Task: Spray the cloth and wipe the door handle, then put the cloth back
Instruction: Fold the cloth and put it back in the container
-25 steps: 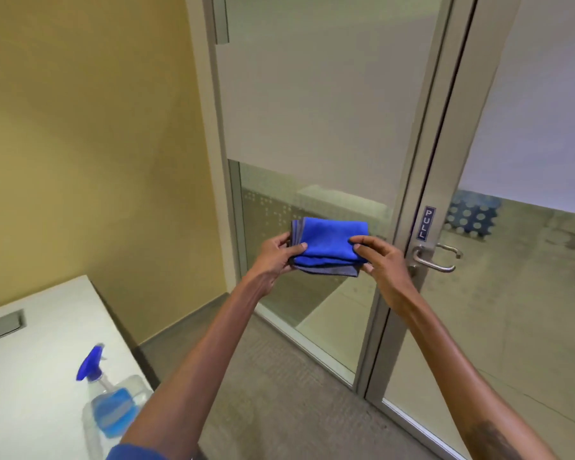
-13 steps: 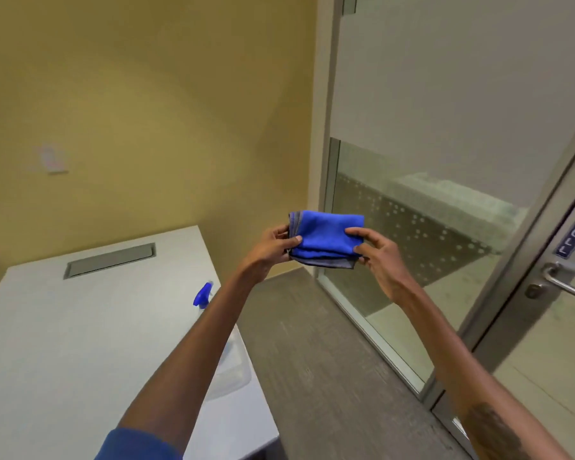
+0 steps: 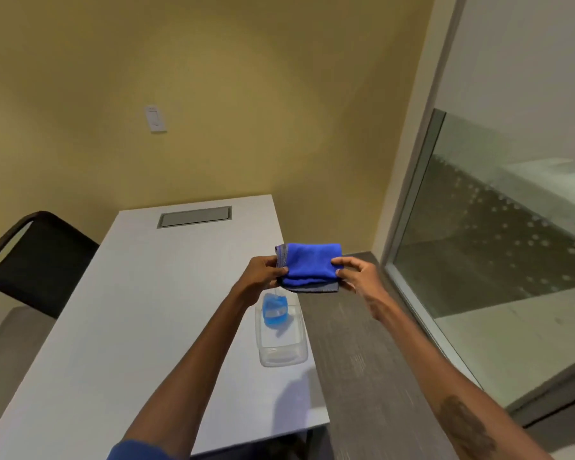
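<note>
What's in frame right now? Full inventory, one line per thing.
cloth: 1, blue with a grey underside, folded, held above the table's right edge
spray bottle: 1, clear with blue liquid, near the table's right edge, top hidden behind the left hand
clear container: 1, see-through; bottle appears to stand in it
table: 1, white, lower left
cable hatch: 1, grey, set in the table's far end
chair: 1, black, left of the table
wall switch: 1, white, on the yellow wall
glass partition: 1, frosted upper band, right
left hand: 1, pinching the cloth's left edge
right hand: 1, pinching the cloth's right edge
</note>
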The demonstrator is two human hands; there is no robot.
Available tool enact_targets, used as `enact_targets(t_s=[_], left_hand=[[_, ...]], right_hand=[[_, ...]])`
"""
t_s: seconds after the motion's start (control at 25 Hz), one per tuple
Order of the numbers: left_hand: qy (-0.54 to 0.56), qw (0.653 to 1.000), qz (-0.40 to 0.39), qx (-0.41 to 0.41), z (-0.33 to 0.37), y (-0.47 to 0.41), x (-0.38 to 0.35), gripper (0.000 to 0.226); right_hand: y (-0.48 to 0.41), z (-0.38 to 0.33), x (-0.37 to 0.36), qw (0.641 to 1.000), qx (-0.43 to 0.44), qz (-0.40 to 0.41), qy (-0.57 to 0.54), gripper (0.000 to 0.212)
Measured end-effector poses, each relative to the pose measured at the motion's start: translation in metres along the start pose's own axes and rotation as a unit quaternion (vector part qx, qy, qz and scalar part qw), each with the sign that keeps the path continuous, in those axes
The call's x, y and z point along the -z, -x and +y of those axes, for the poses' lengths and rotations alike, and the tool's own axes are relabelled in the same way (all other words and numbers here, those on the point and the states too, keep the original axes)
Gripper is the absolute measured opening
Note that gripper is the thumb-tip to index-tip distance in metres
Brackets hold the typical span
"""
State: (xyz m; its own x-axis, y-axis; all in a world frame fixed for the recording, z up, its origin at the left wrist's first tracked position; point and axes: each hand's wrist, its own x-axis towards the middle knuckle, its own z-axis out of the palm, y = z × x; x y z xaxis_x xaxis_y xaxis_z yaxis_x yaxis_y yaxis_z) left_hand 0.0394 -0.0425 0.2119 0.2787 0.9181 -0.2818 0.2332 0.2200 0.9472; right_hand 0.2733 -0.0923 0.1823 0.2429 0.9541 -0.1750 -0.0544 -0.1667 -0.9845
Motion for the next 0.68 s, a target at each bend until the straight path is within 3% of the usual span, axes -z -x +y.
enact_targets(t_s=[0.28, 0.68], left_hand=[[0.024, 0.995, 0.039, 0.086, -0.075, -0.023, 0.025, 0.039], [0.039, 0.980, 0.129, 0.146, -0.152, -0.041, 0.026, 0.035]], right_hand=[[-0.032, 0.053, -0.040, 0.994, -0.082, -0.057, 0.055, 0.035], [-0.053, 0.114, -0.073, 0.979, -0.120, -0.049, 0.156, 0.036]])
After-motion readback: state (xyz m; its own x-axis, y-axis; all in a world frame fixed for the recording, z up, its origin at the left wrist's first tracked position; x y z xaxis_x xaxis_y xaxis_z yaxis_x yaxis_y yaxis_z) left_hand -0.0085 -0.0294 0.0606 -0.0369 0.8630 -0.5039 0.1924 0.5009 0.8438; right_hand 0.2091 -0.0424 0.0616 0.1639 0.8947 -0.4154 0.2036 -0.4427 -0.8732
